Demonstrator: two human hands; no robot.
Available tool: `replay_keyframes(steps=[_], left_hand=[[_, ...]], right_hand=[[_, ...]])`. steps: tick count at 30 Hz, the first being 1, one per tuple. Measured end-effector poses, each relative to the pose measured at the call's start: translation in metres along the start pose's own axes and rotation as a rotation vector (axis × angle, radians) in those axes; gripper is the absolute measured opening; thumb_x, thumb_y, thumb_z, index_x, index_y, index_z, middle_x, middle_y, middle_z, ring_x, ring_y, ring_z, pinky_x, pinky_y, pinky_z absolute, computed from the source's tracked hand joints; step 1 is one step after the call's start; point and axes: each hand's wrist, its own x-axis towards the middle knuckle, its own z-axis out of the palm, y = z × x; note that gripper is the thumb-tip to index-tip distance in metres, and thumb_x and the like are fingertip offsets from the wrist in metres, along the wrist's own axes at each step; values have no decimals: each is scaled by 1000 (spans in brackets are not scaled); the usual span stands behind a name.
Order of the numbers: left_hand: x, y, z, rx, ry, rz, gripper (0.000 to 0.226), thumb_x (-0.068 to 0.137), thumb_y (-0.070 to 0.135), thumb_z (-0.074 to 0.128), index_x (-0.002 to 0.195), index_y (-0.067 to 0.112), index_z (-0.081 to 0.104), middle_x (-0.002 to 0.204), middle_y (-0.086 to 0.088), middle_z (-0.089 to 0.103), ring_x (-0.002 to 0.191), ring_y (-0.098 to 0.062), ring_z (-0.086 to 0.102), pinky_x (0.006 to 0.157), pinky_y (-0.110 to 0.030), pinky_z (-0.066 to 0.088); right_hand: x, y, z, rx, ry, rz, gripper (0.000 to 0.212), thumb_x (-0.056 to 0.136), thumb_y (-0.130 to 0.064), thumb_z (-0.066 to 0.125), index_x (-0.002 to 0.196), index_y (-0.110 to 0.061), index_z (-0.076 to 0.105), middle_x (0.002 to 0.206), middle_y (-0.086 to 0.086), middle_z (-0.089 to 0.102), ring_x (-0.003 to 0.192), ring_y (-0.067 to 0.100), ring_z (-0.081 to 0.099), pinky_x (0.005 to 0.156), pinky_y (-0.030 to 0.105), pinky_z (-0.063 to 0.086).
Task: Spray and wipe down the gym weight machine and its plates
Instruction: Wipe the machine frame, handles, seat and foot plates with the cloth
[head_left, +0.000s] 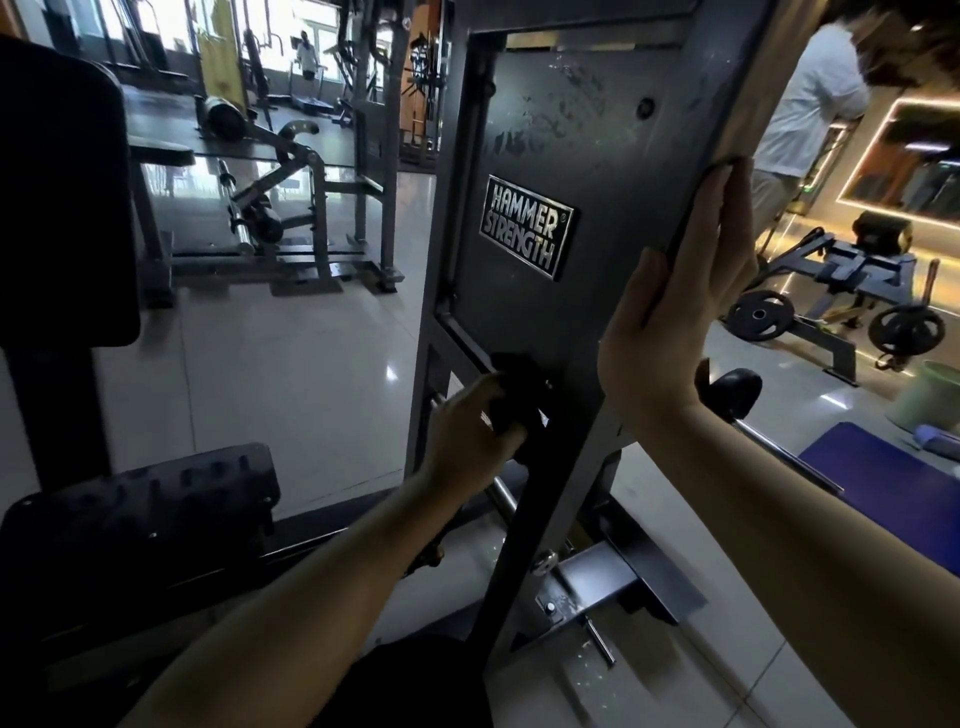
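Left hand (467, 421) grips black wad (511, 395) (cloth?) low on tall grey steel panel (524, 156) — smudges lie straight above; right hand (675, 322) flat, bracing its edge.

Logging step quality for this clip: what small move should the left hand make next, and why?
Probably slide the dark cloth in the left hand up the panel: smudges show above the badge, the cloth sits low, and the right hand lies flat on the panel's edge.
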Motion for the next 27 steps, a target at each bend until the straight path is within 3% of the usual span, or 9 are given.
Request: replay_keyframes(steps=[4,7,11,13,16,19,22,24,27], left_hand=[[-27,3,6,-116,-103,6,41,82,34,70,123,32,66,107,21,71,93,8,68,84,-28,59],[-28,7,-3,-156,-114,4,46,76,35,67,123,36,66,111,20,72,98,5,69,89,-30,59],[-15,-1,-8,-190,-156,68,44,77,25,66,120,23,71,114,11,73,108,-6,69,94,-36,57],[-15,-2,-6,-186,-132,91,45,76,22,65,120,21,71,117,12,73,111,-4,67,98,-32,55],[-16,-3,-3,-75,-85,173,47,74,26,64,120,17,72,119,13,70,114,5,61,99,-10,43],[-8,-13,-4,29,-107,231,48,77,31,64,121,13,72,118,1,74,108,0,61,98,-3,37],[12,-29,-12,84,-77,132,43,79,18,75,121,12,72,111,-2,76,93,0,64,84,-3,41],[34,-44,-17,114,-32,59,36,84,14,77,120,14,71,100,-1,77,82,4,61,77,-12,49],[71,-63,-21,144,-26,-53,22,98,33,64,118,25,64,90,2,77,72,-7,71,69,-30,60]], right_hand=[[1,1,-3,21,-17,-19,49,102,3,47,149,12,35,157,32,30,144,43,32,116,51,28],[3,-4,-5,45,-20,-23,52,102,3,49,150,9,33,158,32,29,147,41,29,118,46,25],[4,-3,-5,52,-27,-37,51,102,3,49,150,12,34,157,33,28,147,41,30,117,48,27],[4,-3,-6,47,-21,-42,51,102,2,48,150,11,34,157,32,29,146,41,31,115,50,29],[4,-3,-5,62,-13,-40,51,101,2,48,149,12,34,157,32,30,145,42,32,114,53,29],[3,-3,-5,43,0,-37,50,102,1,46,148,14,35,156,34,31,144,44,32,116,53,28],[3,-1,-5,58,-6,-15,49,102,1,45,148,15,34,156,35,30,145,44,31,119,47,25],[1,-1,-3,58,-15,10,49,103,0,44,149,14,33,156,34,30,144,44,32,117,54,27],[1,-5,-4,71,3,-21,49,103,-1,44,148,15,34,154,34,32,142,43,34,113,57,29]])
